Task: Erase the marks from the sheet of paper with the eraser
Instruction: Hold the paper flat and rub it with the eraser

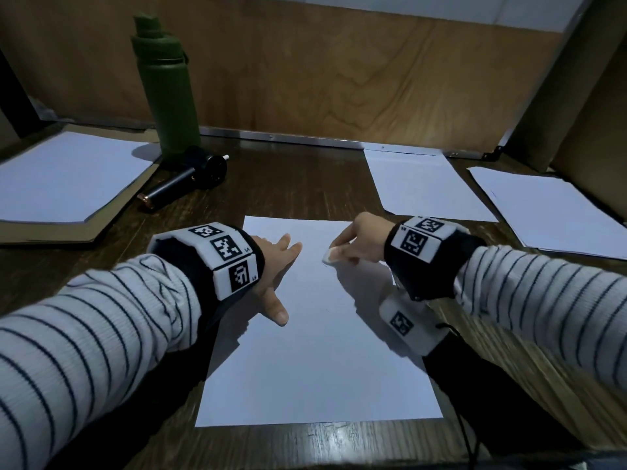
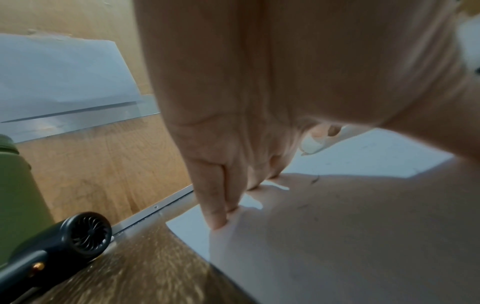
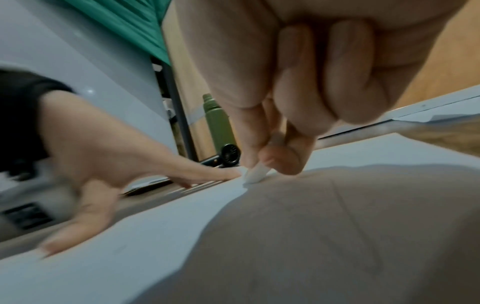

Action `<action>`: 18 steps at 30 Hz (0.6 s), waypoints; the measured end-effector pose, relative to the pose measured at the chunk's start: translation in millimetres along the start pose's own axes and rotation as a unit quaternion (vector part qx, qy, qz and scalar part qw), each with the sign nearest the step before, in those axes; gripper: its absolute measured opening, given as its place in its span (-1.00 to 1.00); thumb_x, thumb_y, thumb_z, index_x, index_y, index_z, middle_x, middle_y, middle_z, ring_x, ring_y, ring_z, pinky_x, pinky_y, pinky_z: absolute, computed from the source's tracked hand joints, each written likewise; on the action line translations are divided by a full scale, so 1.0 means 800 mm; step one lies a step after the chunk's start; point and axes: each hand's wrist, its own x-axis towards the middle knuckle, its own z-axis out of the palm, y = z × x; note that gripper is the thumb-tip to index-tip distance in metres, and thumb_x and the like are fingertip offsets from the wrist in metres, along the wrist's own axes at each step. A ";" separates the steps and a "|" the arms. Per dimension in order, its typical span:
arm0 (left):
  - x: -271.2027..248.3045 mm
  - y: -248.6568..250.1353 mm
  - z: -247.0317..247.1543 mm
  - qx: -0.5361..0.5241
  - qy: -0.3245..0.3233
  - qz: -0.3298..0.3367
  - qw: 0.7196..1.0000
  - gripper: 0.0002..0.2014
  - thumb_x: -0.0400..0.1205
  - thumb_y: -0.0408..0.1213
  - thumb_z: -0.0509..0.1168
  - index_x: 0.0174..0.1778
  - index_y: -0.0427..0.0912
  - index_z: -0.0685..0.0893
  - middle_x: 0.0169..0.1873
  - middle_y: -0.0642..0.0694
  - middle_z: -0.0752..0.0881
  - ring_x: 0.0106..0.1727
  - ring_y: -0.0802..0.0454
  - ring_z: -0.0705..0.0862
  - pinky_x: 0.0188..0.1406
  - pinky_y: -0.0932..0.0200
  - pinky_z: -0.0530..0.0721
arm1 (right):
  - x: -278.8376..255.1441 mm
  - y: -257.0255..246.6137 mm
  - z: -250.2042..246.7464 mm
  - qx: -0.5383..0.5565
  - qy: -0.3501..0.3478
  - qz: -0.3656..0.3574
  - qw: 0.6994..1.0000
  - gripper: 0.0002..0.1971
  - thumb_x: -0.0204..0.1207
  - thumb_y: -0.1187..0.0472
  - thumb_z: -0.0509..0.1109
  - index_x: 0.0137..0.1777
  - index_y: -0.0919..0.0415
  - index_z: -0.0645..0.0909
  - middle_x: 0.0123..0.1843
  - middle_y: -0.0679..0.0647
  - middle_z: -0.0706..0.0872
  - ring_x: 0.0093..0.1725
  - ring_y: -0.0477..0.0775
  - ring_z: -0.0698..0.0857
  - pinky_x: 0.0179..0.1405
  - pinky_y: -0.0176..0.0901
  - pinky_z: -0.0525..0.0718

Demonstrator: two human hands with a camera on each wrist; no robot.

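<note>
A white sheet of paper [image 1: 315,351] lies on the dark wooden desk in front of me. My right hand [image 1: 353,242] pinches a small white eraser [image 1: 328,256] and presses its tip onto the sheet's upper middle; the eraser [image 3: 255,175] shows between thumb and fingers in the right wrist view. My left hand [image 1: 274,266] lies flat with straight fingers on the sheet's upper left part, pressing it down. In the left wrist view its fingertips [image 2: 217,218] touch the paper near the corner. Faint pencil marks [image 3: 358,232] show on the sheet under the right wrist.
A green bottle [image 1: 168,96] stands at the back left, with a small black handheld fan [image 1: 190,178] lying by its base. Other white sheets lie at the left [image 1: 64,178], back right [image 1: 427,184] and far right [image 1: 556,212]. A wooden panel closes the back.
</note>
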 end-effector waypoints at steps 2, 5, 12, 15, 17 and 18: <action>0.002 0.000 0.000 -0.003 -0.001 -0.002 1.000 0.26 0.33 0.35 0.39 0.65 -0.09 -0.35 0.66 -0.13 -0.29 0.67 -0.19 0.08 0.56 -0.15 0.21 | -0.007 0.006 0.005 -0.009 -0.022 -0.017 1.000 -0.84 0.44 0.02 0.45 -0.06 -0.01 0.80 -0.77 -0.21 0.54 -0.53 -0.22 0.54 -0.38 -0.39 0.48; 0.006 0.000 -0.001 -0.007 -0.011 -0.013 1.000 0.28 0.32 0.35 0.40 0.64 -0.07 -0.37 0.66 -0.11 -0.31 0.68 -0.18 0.06 0.58 -0.16 0.21 | -0.033 0.009 0.014 -0.024 -0.095 -0.051 0.994 -0.94 0.41 -0.06 0.45 -0.21 -0.17 0.74 -0.68 -0.22 0.59 -0.38 -0.16 0.57 -0.11 -0.30 0.54; 0.000 0.006 -0.011 -0.018 -0.002 -0.018 1.000 0.17 0.39 0.24 0.42 0.67 -0.11 -0.21 0.69 -0.14 -0.14 0.65 -0.16 0.16 0.55 -0.10 0.27 | -0.046 0.027 -0.005 0.111 -0.052 0.015 0.992 -0.85 0.51 0.05 0.40 0.02 -0.05 0.74 -0.39 -0.06 0.68 -0.54 -0.04 0.40 -0.51 -0.25 0.37; 0.005 0.010 -0.020 -0.032 0.005 -0.005 0.999 -0.26 0.42 0.23 0.41 0.34 -0.25 0.48 0.18 -0.32 0.48 0.06 -0.18 0.53 -0.24 0.10 0.53 | -0.041 0.043 -0.023 0.198 0.006 0.073 0.977 -0.80 0.54 0.13 0.38 0.14 0.07 0.69 -0.33 -0.01 0.72 -0.57 -0.08 0.44 -0.60 -0.31 0.36; 0.008 0.015 -0.024 -0.028 0.014 0.003 0.999 -0.36 0.43 0.25 0.40 0.08 -0.32 0.58 -0.03 -0.19 0.42 -0.10 -0.07 0.45 -0.43 0.18 0.43 | -0.041 0.052 -0.028 0.158 0.009 0.083 0.984 -0.78 0.56 0.24 0.33 0.18 0.13 0.66 -0.34 -0.01 0.73 -0.61 -0.12 0.48 -0.64 -0.35 0.38; 0.012 0.017 -0.023 -0.031 0.026 0.008 0.999 -0.37 0.42 0.26 0.39 0.06 -0.28 0.55 0.01 -0.04 0.30 -0.05 -0.06 0.50 -0.29 0.11 0.56 | -0.042 0.055 -0.028 0.120 0.001 0.078 0.990 -0.79 0.56 0.26 0.33 0.15 0.13 0.67 -0.36 -0.02 0.73 -0.63 -0.13 0.50 -0.65 -0.36 0.39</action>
